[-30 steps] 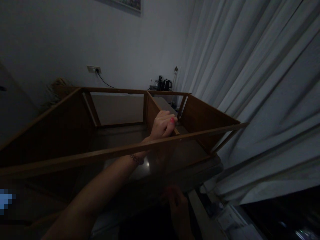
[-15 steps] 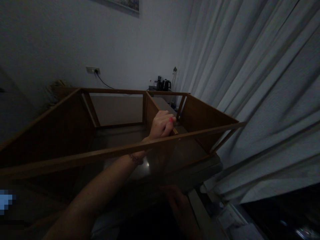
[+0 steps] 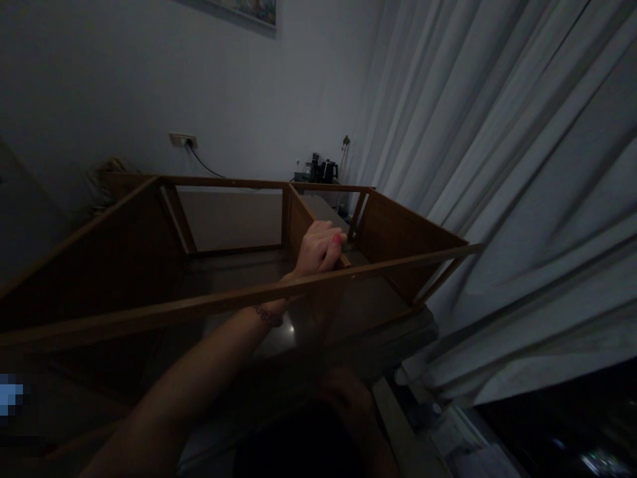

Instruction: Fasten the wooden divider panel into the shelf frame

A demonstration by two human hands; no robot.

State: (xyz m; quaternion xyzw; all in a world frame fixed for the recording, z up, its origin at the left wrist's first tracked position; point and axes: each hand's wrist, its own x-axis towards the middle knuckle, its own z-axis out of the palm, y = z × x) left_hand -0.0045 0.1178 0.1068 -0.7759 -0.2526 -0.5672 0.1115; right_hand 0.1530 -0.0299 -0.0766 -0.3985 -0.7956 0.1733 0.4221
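A brown wooden cabinet frame (image 3: 398,232) lies on its back on a glossy table (image 3: 279,332) in a dim room. An upright divider panel (image 3: 298,222) splits it into two bays. My left hand (image 3: 318,249) reaches over the near rail (image 3: 199,305) and its fingers are curled round the top edge of the divider. My right hand (image 3: 348,411) is low in the dark below the near rail, close to the frame's underside; its fingers are too dark to read.
Grey curtains (image 3: 497,199) hang close along the right side of the frame. A wall socket with a cable (image 3: 182,140) and a black kettle on a small stand (image 3: 326,170) are at the back wall. Pale objects lie on the floor at lower right (image 3: 462,445).
My left hand keeps its grip on the divider. The view has shifted slightly, and my right hand has moved a little lower under the near rail.
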